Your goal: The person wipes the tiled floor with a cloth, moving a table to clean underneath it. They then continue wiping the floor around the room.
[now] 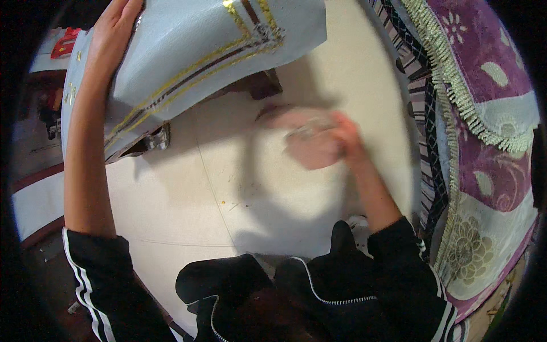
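Observation:
My right hand grips a crumpled pinkish cloth above the pale tiled floor. Both hand and cloth are blurred by motion. At the upper left, my left hand lies on a grey-blue table cover with gold and brown stripes. The picture's top edge cuts off its fingers, and a dark edge with small shiny dots shows beside it. What that edge belongs to, I cannot tell.
Below the cover's edge a shiny table foot shows. Small crumbs dot the floor. A sofa with a fringed purple-and-cream cover runs along the right. A red object is at the far left.

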`<state>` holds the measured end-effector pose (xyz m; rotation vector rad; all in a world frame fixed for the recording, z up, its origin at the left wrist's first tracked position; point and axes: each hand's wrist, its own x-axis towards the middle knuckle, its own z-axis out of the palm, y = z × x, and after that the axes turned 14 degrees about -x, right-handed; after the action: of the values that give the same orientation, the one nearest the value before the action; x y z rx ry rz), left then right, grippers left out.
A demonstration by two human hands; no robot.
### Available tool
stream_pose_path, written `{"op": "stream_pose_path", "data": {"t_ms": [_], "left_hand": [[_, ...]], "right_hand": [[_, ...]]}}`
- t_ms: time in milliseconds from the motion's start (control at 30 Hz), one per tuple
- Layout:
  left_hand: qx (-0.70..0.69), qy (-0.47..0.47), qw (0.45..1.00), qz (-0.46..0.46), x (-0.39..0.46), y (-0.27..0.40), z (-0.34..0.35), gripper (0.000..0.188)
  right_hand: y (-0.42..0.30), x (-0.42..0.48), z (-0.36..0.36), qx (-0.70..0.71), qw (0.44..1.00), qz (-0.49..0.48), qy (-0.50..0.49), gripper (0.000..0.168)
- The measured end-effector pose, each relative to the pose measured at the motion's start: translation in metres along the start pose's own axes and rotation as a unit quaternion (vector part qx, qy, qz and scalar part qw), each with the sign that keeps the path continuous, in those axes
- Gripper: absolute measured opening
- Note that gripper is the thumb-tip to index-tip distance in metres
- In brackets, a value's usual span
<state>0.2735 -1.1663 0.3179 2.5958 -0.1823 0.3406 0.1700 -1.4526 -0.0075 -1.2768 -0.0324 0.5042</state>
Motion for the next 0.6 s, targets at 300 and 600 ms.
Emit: {"op": "stream_pose_path", "data": {"t_ms": [300,600], "left_hand": [[-0.026,0.016,0.998,0.046,0.024,-0.076,-0.013,0.04],[-0.019,0.041,0.999,0.03,0.018,-0.068,0.002,0.038]], "right_hand": [[-0.003,0.088,-0.151,-0.599,0.7,-0.054,0.385,0.049],[-0.027,0.165,-0.143,-0.675,0.675,-0.102,0.282,0.039]]}}
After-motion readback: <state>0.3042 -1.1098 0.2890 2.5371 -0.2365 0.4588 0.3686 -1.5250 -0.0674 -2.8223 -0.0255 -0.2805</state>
